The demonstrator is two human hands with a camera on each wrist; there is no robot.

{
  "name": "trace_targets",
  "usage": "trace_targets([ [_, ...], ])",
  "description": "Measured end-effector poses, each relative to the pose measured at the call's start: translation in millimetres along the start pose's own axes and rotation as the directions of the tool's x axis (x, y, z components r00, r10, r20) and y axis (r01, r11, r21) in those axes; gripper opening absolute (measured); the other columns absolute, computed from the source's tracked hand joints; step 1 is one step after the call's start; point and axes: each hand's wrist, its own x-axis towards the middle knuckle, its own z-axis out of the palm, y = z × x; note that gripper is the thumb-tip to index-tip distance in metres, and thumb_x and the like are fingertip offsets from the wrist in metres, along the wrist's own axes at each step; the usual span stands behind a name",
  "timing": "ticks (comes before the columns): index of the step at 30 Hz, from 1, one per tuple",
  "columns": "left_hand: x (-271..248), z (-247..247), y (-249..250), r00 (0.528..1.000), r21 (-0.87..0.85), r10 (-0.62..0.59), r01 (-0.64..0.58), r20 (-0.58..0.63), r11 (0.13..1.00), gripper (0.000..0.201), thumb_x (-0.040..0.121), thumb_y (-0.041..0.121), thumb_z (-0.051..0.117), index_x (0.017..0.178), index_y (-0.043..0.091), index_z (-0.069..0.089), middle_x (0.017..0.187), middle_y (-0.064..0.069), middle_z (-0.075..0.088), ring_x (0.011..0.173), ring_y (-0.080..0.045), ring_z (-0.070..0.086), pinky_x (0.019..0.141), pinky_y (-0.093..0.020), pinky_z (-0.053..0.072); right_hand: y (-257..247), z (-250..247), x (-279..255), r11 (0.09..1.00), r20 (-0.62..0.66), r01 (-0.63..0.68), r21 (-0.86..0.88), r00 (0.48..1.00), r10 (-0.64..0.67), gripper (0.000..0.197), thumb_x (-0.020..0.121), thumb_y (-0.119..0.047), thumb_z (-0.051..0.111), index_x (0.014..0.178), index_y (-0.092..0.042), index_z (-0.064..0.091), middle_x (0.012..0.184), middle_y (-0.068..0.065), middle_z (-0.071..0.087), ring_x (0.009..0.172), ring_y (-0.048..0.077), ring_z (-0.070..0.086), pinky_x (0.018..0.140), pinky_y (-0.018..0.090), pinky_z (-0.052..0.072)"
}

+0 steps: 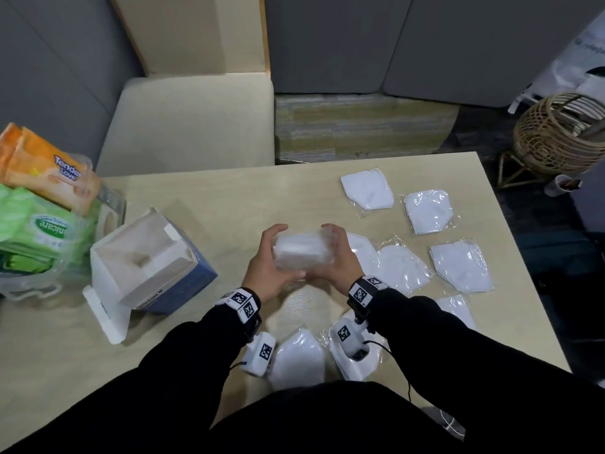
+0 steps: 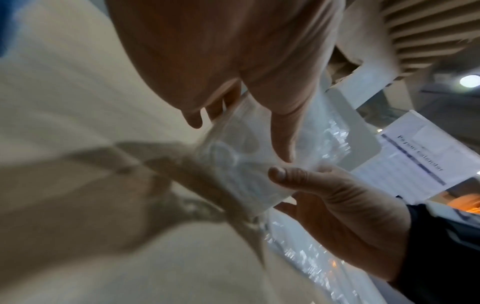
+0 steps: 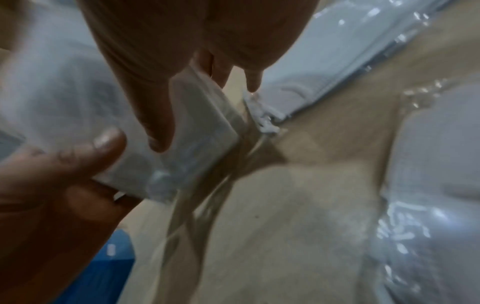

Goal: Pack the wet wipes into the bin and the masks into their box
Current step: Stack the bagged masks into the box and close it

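Note:
Both hands hold a stack of white masks in clear wrappers point(image 1: 302, 249) above the middle of the table. My left hand point(image 1: 273, 257) grips its left end and my right hand point(image 1: 339, 257) grips its right end. The wrist views show the same stack of masks point(image 2: 241, 164) point(image 3: 205, 131) pinched between thumbs and fingers. The open blue and white mask box point(image 1: 147, 260) lies tilted to the left of my hands. Loose wrapped masks point(image 1: 429, 211) lie spread over the right of the table. Wet wipe packs, orange point(image 1: 45, 168) and green point(image 1: 42, 224), fill a clear bin point(image 1: 29, 283) at the far left.
Two more masks point(image 1: 299, 358) lie at the table's near edge under my wrists. A cream chair point(image 1: 193, 119) stands behind the table. A wicker basket point(image 1: 559, 136) sits on the floor at the right. The table's right edge point(image 1: 523, 257) runs close to the loose masks.

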Motion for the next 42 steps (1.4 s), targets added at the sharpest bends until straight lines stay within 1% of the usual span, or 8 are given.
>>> trace_targets([
  [3,-3,8,-12,0.996,-0.137,-0.085,0.08,-0.031,0.987,0.1,0.057,0.009,0.1,0.134,0.042,0.045,0.117,0.002,0.066,0.099,-0.02,0.068,0.071,-0.024,0.06,5,6,2,0.998,0.007,-0.039,-0.054,0.999,0.039,0.089,0.066,-0.003,0.088,0.133,-0.035,0.039,0.114,-0.004,0.063,0.098,0.015,0.065,0.067,0.013,0.052],
  [6,2,12,-11,0.989,-0.124,-0.09,0.075,-0.117,0.989,0.077,0.063,0.009,0.095,0.119,0.039,0.053,0.104,0.003,0.07,0.088,-0.018,0.068,0.069,-0.018,0.056,4,11,6,0.992,-0.007,0.005,-0.128,1.0,-0.006,0.077,0.065,-0.022,0.083,0.129,-0.033,0.042,0.11,-0.001,0.068,0.097,0.024,0.068,0.078,0.035,0.058],
  [11,4,1,-5,0.978,-0.007,0.015,-0.017,-0.209,1.0,0.082,0.061,0.017,0.097,0.126,0.034,0.05,0.108,0.017,0.065,0.084,0.006,0.064,0.069,-0.01,0.05,2,10,11,0.992,-0.023,0.049,-0.12,0.998,-0.052,0.077,0.068,-0.02,0.095,0.128,-0.026,0.047,0.116,-0.003,0.067,0.099,0.011,0.066,0.075,0.016,0.052],
  [20,2,-3,-32,0.986,0.144,-0.029,0.053,-0.165,0.988,0.064,0.058,0.023,0.097,0.105,0.035,0.056,0.088,0.006,0.072,0.082,-0.016,0.071,0.065,-0.022,0.056,7,17,13,0.937,0.104,0.054,-0.344,0.994,-0.019,0.069,0.067,-0.016,0.086,0.128,-0.027,0.054,0.113,0.0,0.07,0.103,0.024,0.068,0.09,0.039,0.055],
  [25,1,0,-31,0.98,0.129,-0.003,0.029,-0.199,0.991,0.056,0.061,0.034,0.095,0.103,0.038,0.058,0.083,0.011,0.073,0.076,-0.012,0.069,0.071,-0.035,0.059,5,13,19,0.915,0.094,0.047,-0.4,0.996,-0.01,0.059,0.069,-0.031,0.09,0.12,-0.026,0.061,0.105,-0.008,0.072,0.095,0.016,0.068,0.078,0.018,0.047],
  [35,-7,-26,-6,0.999,0.076,-0.02,0.023,-0.039,0.997,0.065,0.066,0.008,0.095,0.114,0.031,0.058,0.102,0.01,0.069,0.086,-0.004,0.066,0.063,-0.009,0.052,-7,-5,21,0.864,0.249,0.178,-0.471,0.967,-0.063,0.057,0.079,-0.021,0.084,0.129,-0.024,0.057,0.101,-0.005,0.069,0.094,0.02,0.065,0.078,0.027,0.044],
  [39,-12,-64,29,0.977,0.28,0.204,-0.213,0.062,0.936,0.091,0.066,0.026,0.096,0.141,0.036,0.046,0.137,0.019,0.059,0.124,0.004,0.054,0.101,-0.017,0.045,-32,-15,18,0.81,0.295,0.287,-0.512,0.944,-0.148,0.049,0.077,-0.03,0.081,0.121,-0.034,0.058,0.099,-0.004,0.074,0.094,0.024,0.069,0.079,0.035,0.051],
  [42,-17,-83,64,0.924,0.546,0.327,-0.382,0.2,0.745,0.089,0.073,0.044,0.083,0.151,0.035,0.041,0.145,0.013,0.055,0.13,-0.01,0.052,0.107,-0.032,0.042,-60,-12,19,0.774,0.332,0.361,-0.52,0.92,-0.206,0.047,0.072,-0.042,0.073,0.116,-0.035,0.06,0.098,-0.003,0.076,0.092,0.025,0.071,0.079,0.04,0.055],
])
